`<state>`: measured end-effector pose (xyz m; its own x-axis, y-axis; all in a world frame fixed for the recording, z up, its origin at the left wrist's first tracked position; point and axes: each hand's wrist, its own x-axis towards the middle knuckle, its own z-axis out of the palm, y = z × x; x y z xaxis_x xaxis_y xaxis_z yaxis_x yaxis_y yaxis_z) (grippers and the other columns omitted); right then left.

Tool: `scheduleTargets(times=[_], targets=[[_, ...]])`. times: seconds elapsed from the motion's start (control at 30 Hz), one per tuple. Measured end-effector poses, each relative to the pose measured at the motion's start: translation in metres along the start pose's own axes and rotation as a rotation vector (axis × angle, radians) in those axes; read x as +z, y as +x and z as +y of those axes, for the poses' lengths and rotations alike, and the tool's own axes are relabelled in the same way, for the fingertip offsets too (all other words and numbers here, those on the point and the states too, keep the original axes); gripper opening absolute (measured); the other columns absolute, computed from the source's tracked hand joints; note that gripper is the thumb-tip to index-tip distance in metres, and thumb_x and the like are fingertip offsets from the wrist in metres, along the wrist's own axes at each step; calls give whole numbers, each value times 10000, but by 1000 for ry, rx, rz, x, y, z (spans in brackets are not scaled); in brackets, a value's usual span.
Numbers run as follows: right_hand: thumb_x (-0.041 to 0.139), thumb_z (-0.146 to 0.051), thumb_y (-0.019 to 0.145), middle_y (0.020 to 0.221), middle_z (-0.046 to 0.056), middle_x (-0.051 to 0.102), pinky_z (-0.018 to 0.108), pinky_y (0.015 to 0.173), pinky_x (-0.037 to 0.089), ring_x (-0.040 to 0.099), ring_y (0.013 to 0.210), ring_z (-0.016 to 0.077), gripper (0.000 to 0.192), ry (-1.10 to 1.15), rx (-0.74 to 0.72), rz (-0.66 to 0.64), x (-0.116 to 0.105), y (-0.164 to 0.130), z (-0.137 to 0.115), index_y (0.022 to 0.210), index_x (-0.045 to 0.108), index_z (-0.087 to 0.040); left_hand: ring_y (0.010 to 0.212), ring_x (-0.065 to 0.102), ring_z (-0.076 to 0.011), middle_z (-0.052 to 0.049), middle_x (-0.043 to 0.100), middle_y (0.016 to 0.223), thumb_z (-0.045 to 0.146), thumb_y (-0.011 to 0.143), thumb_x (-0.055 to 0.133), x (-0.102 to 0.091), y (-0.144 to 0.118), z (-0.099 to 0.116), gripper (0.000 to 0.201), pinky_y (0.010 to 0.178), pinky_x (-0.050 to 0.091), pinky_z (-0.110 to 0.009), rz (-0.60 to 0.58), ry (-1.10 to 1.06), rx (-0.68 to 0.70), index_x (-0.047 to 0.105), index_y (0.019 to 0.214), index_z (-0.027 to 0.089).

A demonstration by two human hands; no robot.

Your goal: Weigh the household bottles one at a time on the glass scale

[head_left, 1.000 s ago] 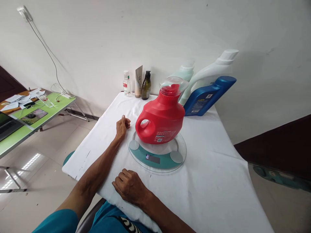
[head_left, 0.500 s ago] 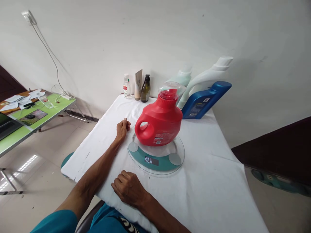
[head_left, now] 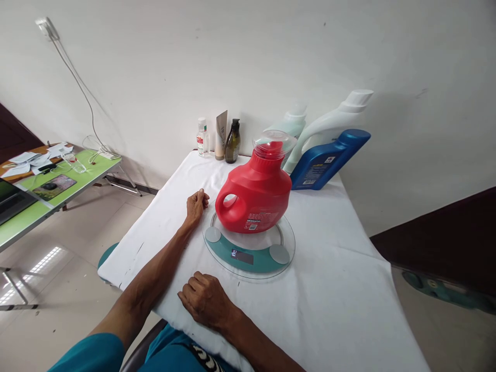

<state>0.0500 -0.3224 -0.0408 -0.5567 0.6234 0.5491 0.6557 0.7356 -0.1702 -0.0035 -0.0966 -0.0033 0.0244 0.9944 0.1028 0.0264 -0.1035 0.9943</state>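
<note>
A red detergent jug point(head_left: 258, 194) with a side handle stands on a round glass kitchen scale point(head_left: 242, 266) with a teal front band. A clear plastic cap point(head_left: 274, 139) covers its neck. Most of the scale's display point(head_left: 242, 257) is dark, with only small marks lit at its left end. Left of the jug's handle, my left hand point(head_left: 197, 204) rests on the cloth, its fingers curled in and apart from the jug. My right hand point(head_left: 205, 299) lies as a loose fist near the front edge, in front of the scale. Nothing shows in either hand.
Behind the jug stand a blue bottle point(head_left: 329, 160), a white bottle point(head_left: 344, 121) and a pale green bottle point(head_left: 294, 119). A small clear bottle point(head_left: 201, 139), a beige tube point(head_left: 220, 137) and a dark pump bottle point(head_left: 232, 142) line the wall-side edge. A green table point(head_left: 83, 173) stands left.
The large digits on the scale's display have gone dark, leaving only small marks. My hands and the jug have kept their places.
</note>
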Motion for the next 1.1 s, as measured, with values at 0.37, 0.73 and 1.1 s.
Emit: scheduleTargets(times=[0.37,0.73,1.1], targets=[[611,-184,948,637,19,577,331,531,239,525,626,172,274,0,-5,-15,-1,0,0,685,536,-199,529,479,-135,-10,523,592,702,921,526,0,0,-2,569,565,402,-305,1,-9,2,615,706,183],[618,-187,955,651,23,588,327,536,246,539,642,175,269,-1,-9,-23,1,-1,0,700,534,-200,522,472,-126,-2,526,573,675,933,524,1,1,-2,553,566,407,-294,8,10,9,611,695,184],[620,-179,947,644,22,584,323,538,242,538,633,171,275,-2,-6,-54,-1,0,0,685,538,-194,532,473,-136,-9,539,577,698,910,534,1,0,-1,557,557,408,-291,10,31,9,610,696,189]])
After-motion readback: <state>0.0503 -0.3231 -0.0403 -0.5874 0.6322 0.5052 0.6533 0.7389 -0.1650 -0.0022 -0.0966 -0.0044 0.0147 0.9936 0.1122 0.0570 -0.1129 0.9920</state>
